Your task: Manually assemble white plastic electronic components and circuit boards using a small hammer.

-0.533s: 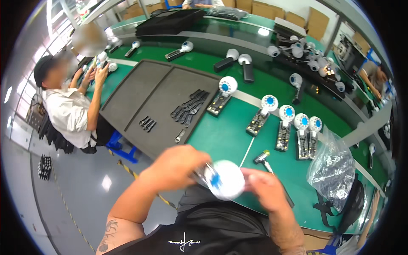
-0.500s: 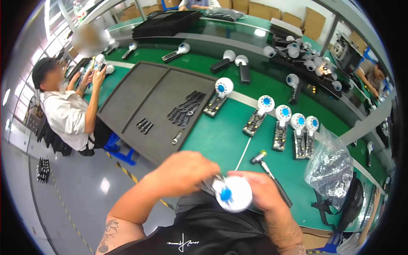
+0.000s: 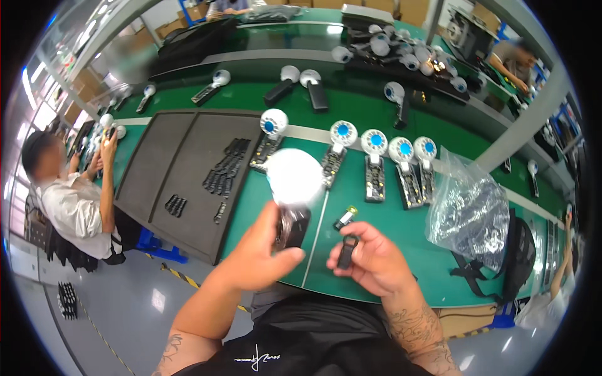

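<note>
My left hand (image 3: 254, 254) is closed around the black handle of a handheld device (image 3: 293, 182) with a white round head. The head points away from me, and its white side is blurred and bright. In my right hand (image 3: 382, 260), a small black part with a ring-shaped end (image 3: 346, 252) is pinched between thumb and fingers, apart from the device. Just beyond that hand lies a hammer (image 3: 345, 218) with a yellow-green end; its handle is hidden. Several similar devices (image 3: 374, 143) with blue centres and uncovered inner parts lie farther off on the green table.
A dark tray (image 3: 145, 182) at left carries several small black parts (image 3: 229, 166). To the right are a clear plastic bag (image 3: 467, 213) and a black strapped bag (image 3: 517, 241). Behind runs a conveyor (image 3: 238, 106) with more devices. A co-worker (image 3: 69, 194) sits at far left.
The device has risen away from my body, and its blue centre no longer faces me. My hands have separated; the small black part now shows in my right hand. The view has shifted.
</note>
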The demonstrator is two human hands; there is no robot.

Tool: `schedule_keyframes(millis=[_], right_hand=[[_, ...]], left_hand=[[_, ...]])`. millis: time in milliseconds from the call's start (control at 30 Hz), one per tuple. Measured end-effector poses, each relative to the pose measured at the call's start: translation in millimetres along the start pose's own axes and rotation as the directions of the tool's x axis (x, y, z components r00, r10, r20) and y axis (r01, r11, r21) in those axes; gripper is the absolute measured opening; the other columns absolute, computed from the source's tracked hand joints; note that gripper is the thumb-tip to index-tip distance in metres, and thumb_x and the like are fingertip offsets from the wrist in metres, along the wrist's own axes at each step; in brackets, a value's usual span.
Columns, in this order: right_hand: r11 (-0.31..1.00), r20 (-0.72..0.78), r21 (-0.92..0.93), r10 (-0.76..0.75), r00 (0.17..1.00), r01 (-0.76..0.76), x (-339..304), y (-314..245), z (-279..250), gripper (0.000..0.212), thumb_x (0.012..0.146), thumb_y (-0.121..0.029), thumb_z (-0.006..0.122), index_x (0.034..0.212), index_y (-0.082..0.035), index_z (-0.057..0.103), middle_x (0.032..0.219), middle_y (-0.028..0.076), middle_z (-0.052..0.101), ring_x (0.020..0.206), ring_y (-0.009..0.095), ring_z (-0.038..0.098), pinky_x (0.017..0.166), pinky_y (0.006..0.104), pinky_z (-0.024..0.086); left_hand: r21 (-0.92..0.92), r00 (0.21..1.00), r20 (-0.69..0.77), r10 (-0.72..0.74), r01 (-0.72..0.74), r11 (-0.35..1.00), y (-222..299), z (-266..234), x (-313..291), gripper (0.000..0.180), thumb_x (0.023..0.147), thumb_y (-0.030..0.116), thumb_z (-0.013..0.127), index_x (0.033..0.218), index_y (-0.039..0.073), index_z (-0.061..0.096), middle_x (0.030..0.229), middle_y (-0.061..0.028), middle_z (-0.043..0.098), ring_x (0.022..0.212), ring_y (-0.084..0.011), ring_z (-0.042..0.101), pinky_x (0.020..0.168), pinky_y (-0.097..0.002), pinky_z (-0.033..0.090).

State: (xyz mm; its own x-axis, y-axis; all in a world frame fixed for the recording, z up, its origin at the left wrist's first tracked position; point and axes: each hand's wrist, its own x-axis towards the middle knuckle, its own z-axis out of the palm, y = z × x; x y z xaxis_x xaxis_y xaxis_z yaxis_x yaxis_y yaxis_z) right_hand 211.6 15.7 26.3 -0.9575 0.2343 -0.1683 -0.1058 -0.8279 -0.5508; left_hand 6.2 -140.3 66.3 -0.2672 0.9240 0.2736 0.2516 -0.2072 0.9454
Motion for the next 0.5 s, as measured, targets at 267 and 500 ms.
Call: schedule_keyframes(millis=[267,500], right_hand=[[0.955,-0.069,-0.049,-0.295,0.953,0.292,-9,-16,15,0.040,0.093,0.006,0.070,0.131,0.000,0.058,0.113,0.015,0.071,0.105,0.024,0.071,0.092,0.0356,0.059],[0.787,-0.201,-0.512,-0.499,0.843,0.344,8,2,20,0.037,0.091,0.008,0.071,0.126,0.002,0.063,0.109,0.012,0.071,0.098,0.017,0.069,0.091,0.0291,0.058]], left_hand=[[-0.744,0.880,0.261,-0.397,0.445,0.499,-40,16,2,0.075,0.090,0.006,0.073,0.155,0.002,0.036,0.128,-0.0201,0.063,0.112,-0.0290,0.063,0.094,-0.0388,0.054],[-0.213,0.912,0.049,-0.407,0.408,0.888,-23,47,18,0.085,0.086,-0.003,0.068,0.160,-0.001,0.025,0.140,-0.0248,0.055,0.120,-0.0320,0.062,0.101,-0.0412,0.052]])
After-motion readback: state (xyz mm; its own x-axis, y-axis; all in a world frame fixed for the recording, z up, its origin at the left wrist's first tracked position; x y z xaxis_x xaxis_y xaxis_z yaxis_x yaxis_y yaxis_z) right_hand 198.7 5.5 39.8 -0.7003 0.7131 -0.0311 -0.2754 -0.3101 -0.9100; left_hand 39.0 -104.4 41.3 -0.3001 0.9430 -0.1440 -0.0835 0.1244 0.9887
